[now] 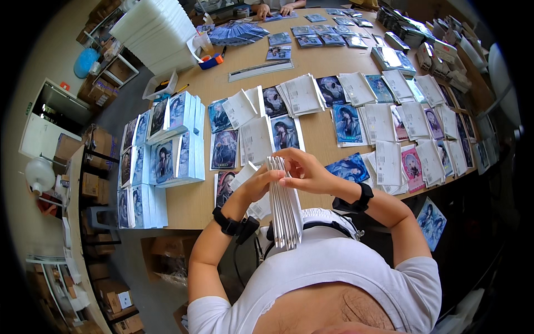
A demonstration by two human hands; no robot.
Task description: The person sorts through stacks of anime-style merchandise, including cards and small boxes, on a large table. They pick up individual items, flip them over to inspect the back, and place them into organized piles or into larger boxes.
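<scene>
Both hands hold one upright stack of thin white envelopes [283, 213], its edges turned up towards me. My left hand [259, 183] grips the stack from the left, thumb across the edges. My right hand [303, 170] has thumb and fingers at the stack's far right end. Just beyond lie white envelopes [255, 137] in piles, alternating with illustrated cards, among them a dark-haired figure card [286, 132] and a purple-toned card [224, 149]. A blue illustrated card [349, 168] lies to the right of my right hand.
Tall stacks of illustrated cards [177, 156] stand at the table's left. A ruler [261, 70], a tape dispenser [211, 61] and a white basket [161, 84] lie farther back. Another person's hands [275, 11] work at the far edge. More envelope piles [383, 163] cover the right side.
</scene>
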